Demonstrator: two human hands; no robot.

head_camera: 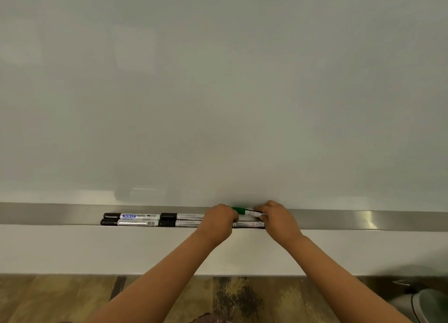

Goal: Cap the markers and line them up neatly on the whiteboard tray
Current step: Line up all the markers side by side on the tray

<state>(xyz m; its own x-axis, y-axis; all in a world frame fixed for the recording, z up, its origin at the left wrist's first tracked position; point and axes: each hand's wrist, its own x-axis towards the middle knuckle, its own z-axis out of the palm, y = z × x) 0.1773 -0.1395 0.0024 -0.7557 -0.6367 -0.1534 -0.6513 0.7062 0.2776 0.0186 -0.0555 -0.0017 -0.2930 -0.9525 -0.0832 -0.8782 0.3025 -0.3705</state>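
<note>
Several capped black-and-silver markers (135, 219) lie end to end in two rows on the metal whiteboard tray (363, 219). A green-capped marker (243, 211) is held between my hands just above the back row, tilted slightly. My right hand (278, 219) grips its silver barrel. My left hand (218, 222) is closed at its green cap end and covers part of the rows beneath. Another silver marker (248, 224) lies in the front row below the green one.
The blank whiteboard (218, 92) fills the upper view. Below the tray is a white wall panel (97, 247), then wooden flooring (60, 298). A grey object with a cable (426, 303) sits at the bottom right.
</note>
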